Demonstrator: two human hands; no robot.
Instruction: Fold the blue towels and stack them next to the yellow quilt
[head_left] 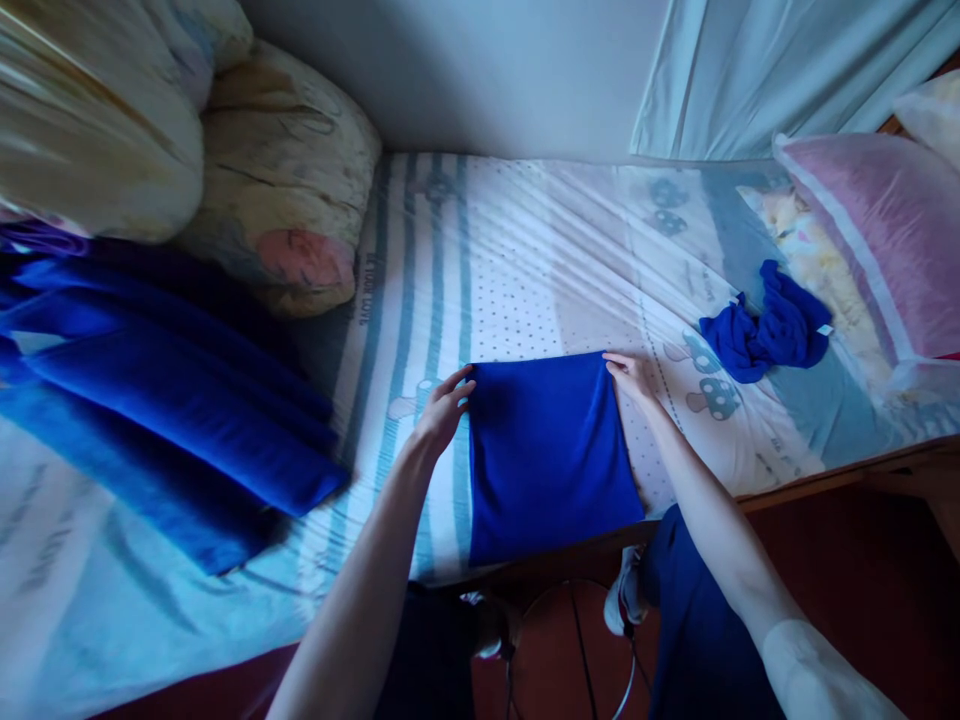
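A folded blue cloth lies flat on the bed near its front edge. My left hand rests at the cloth's far left corner, fingers stretched and touching the edge. At the far right corner my right hand has its fingertips pressed on the fabric. Whether either hand pinches the cloth is unclear; the fingers look extended.
A crumpled blue cloth lies to the right, beside a pink pillow. Folded blue fabric is stacked at left below patterned pillows. The striped bedsheet meets a wall behind; the wooden bed edge runs in front.
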